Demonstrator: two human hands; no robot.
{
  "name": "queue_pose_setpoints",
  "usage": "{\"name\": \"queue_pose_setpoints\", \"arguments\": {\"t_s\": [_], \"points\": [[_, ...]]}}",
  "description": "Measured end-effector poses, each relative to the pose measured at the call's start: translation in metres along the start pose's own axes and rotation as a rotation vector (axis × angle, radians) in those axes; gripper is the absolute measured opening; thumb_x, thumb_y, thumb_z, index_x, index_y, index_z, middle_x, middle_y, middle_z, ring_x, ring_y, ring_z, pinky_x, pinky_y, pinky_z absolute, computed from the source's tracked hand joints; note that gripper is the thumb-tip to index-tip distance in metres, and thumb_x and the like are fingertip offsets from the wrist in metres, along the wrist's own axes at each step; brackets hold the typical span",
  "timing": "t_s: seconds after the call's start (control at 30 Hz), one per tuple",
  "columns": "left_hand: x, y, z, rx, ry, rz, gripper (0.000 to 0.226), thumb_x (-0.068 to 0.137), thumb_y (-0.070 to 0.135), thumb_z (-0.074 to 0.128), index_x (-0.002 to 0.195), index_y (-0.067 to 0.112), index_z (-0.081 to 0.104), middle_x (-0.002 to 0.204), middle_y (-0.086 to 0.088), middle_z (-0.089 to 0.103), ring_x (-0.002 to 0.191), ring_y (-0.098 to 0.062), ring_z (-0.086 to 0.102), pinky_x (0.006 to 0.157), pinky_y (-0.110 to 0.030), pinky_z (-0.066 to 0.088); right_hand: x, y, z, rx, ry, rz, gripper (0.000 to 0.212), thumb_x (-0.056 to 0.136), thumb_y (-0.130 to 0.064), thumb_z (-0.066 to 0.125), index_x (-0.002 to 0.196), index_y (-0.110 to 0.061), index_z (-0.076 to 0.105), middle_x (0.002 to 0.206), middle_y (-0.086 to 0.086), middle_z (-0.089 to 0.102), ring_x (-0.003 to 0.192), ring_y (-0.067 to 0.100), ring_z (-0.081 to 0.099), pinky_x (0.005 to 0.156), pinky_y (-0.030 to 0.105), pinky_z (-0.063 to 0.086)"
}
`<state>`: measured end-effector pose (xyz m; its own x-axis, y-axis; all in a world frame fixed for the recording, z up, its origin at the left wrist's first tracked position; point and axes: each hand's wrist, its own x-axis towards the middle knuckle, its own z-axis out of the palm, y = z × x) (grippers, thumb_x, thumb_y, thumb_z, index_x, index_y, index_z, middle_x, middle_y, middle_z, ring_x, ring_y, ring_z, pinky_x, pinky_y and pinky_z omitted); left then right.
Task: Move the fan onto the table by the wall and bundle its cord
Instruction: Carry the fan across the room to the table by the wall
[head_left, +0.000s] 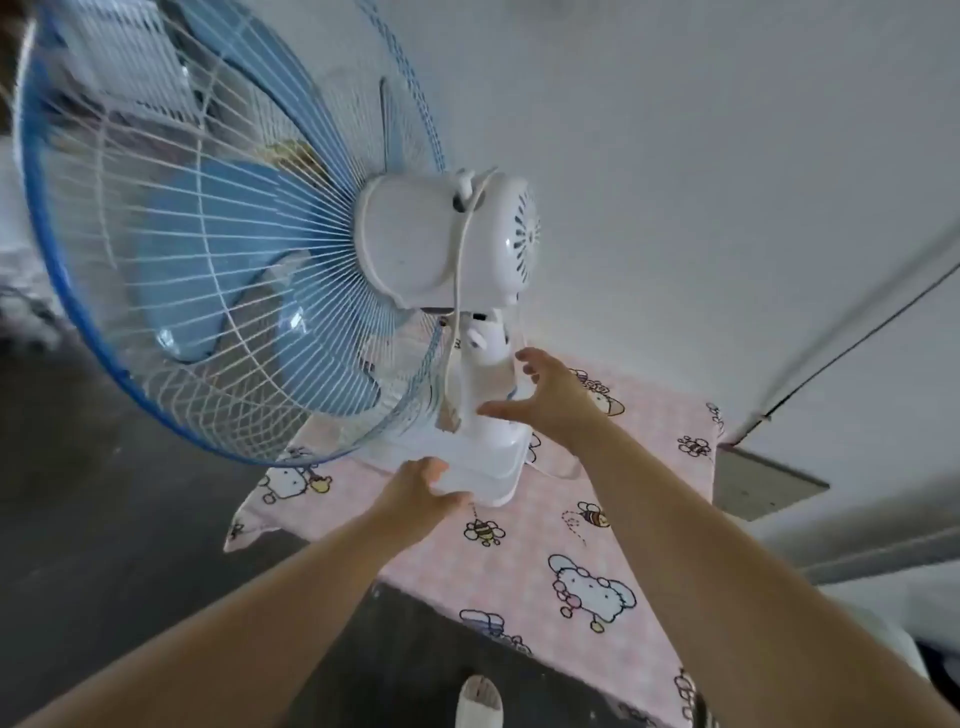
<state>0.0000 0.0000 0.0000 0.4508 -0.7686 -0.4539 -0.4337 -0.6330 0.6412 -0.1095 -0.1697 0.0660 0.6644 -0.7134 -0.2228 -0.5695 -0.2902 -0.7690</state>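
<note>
A white desk fan (441, 239) with blue blades and a blue-rimmed wire cage stands on the table (649, 519), which is covered by a pink cartoon-print cloth and sits against the white wall. Its white cord (460, 270) is looped over the motor housing and hangs down along the neck. My left hand (415, 491) grips the front left corner of the fan's base. Beside the neck, my right hand (550, 400) is spread with fingers apart, just off the stem and holding nothing.
The white wall (727, 156) runs close behind the fan. A grey ledge (763, 483) juts out to the right of the table. Dark floor (104, 519) lies to the left. A white slipper (480, 699) shows at the bottom edge.
</note>
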Motion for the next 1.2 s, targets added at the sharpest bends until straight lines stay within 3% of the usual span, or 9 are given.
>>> {"name": "queue_pose_setpoints", "arguments": {"t_s": [0.1, 0.2, 0.27, 0.47, 0.67, 0.8, 1.0, 1.07, 1.2], "points": [[0.006, -0.006, 0.003, -0.128, 0.008, -0.163, 0.052, 0.086, 0.037, 0.063, 0.129, 0.009, 0.053, 0.128, -0.008, 0.06, 0.104, -0.017, 0.055, 0.082, -0.027, 0.044, 0.017, 0.003, 0.005, 0.022, 0.004, -0.048, 0.086, 0.053, -0.052, 0.086, 0.124, -0.018, 0.052, 0.12, 0.003, 0.06, 0.11, 0.02, 0.057, 0.094, 0.041, 0.049], [0.014, -0.008, 0.006, -0.281, -0.014, -0.334, 0.042, 0.088, 0.037, 0.059, 0.122, 0.012, 0.057, 0.119, -0.008, 0.063, 0.098, -0.018, 0.055, 0.083, -0.03, 0.046, 0.032, 0.008, 0.009, 0.15, -0.043, -0.083, 0.072, 0.048, -0.048, 0.088, 0.109, -0.035, 0.053, 0.095, -0.019, 0.062, 0.086, -0.007, 0.058, 0.069, 0.013, 0.049], [0.019, -0.006, 0.007, -0.441, -0.011, -0.452, 0.041, 0.089, 0.036, 0.059, 0.121, 0.01, 0.056, 0.113, -0.009, 0.061, 0.098, -0.02, 0.055, 0.083, -0.031, 0.046, 0.04, 0.008, 0.008, 0.234, -0.071, -0.092, 0.073, 0.045, -0.046, 0.089, 0.108, -0.043, 0.052, 0.091, -0.025, 0.063, 0.081, -0.015, 0.058, 0.06, 0.002, 0.044], [0.033, -0.009, 0.018, -0.842, 0.048, -0.689, 0.039, 0.086, 0.029, 0.065, 0.115, 0.006, 0.056, 0.115, -0.011, 0.062, 0.105, -0.023, 0.06, 0.087, -0.034, 0.047, 0.06, 0.012, 0.013, 0.397, -0.195, -0.101, 0.07, 0.044, -0.036, 0.093, 0.104, -0.044, 0.058, 0.096, -0.019, 0.071, 0.087, -0.003, 0.066, 0.063, 0.012, 0.053], [0.045, -0.007, 0.024, -1.024, 0.085, -0.747, 0.039, 0.086, 0.029, 0.065, 0.111, 0.001, 0.057, 0.111, -0.014, 0.063, 0.101, -0.025, 0.061, 0.085, -0.034, 0.048, 0.067, 0.018, 0.024, 0.551, -0.176, -0.104, 0.061, 0.048, -0.019, 0.088, 0.104, -0.026, 0.065, 0.099, 0.001, 0.074, 0.094, 0.023, 0.07, 0.081, 0.042, 0.058], [0.053, -0.005, 0.024, -1.096, 0.161, -0.768, 0.031, 0.084, 0.033, 0.066, 0.096, 0.005, 0.059, 0.104, -0.014, 0.068, 0.098, -0.026, 0.065, 0.077, -0.033, 0.052, 0.068, 0.013, 0.029, 0.632, -0.166, -0.085, 0.052, 0.048, -0.008, 0.084, 0.094, -0.025, 0.067, 0.09, 0.0, 0.073, 0.09, 0.027, 0.069, 0.078, 0.045, 0.058], [0.055, -0.001, 0.013, -1.248, 0.24, -0.754, 0.03, 0.078, 0.037, 0.072, 0.084, 0.012, 0.057, 0.086, -0.009, 0.068, 0.078, -0.023, 0.065, 0.058, -0.032, 0.054, 0.065, -0.012, 0.034, 0.692, -0.158, -0.087, 0.055, 0.048, -0.004, 0.08, 0.1, -0.01, 0.064, 0.095, 0.018, 0.069, 0.095, 0.043, 0.064, 0.083, 0.055, 0.055], [0.052, -0.001, 0.002, -1.293, 0.243, -0.756, 0.031, 0.077, 0.036, 0.074, 0.085, 0.01, 0.059, 0.083, -0.01, 0.069, 0.075, -0.025, 0.066, 0.062, -0.035, 0.056, 0.064, -0.025, 0.036, 0.678, -0.178, -0.102, 0.055, 0.048, -0.004, 0.079, 0.101, -0.007, 0.064, 0.096, 0.02, 0.069, 0.093, 0.043, 0.065, 0.081, 0.054, 0.056], [0.045, -0.006, -0.02, -1.398, 0.284, -0.747, 0.027, 0.076, 0.027, 0.077, 0.09, 0.008, 0.063, 0.085, -0.012, 0.072, 0.081, -0.029, 0.068, 0.076, -0.047, 0.058, 0.063, -0.056, 0.041, 0.663, -0.2, -0.154, 0.05, 0.051, -0.003, 0.079, 0.098, -0.007, 0.065, 0.075, 0.0, 0.069, 0.07, 0.015, 0.066, 0.06, 0.029, 0.058]]}}
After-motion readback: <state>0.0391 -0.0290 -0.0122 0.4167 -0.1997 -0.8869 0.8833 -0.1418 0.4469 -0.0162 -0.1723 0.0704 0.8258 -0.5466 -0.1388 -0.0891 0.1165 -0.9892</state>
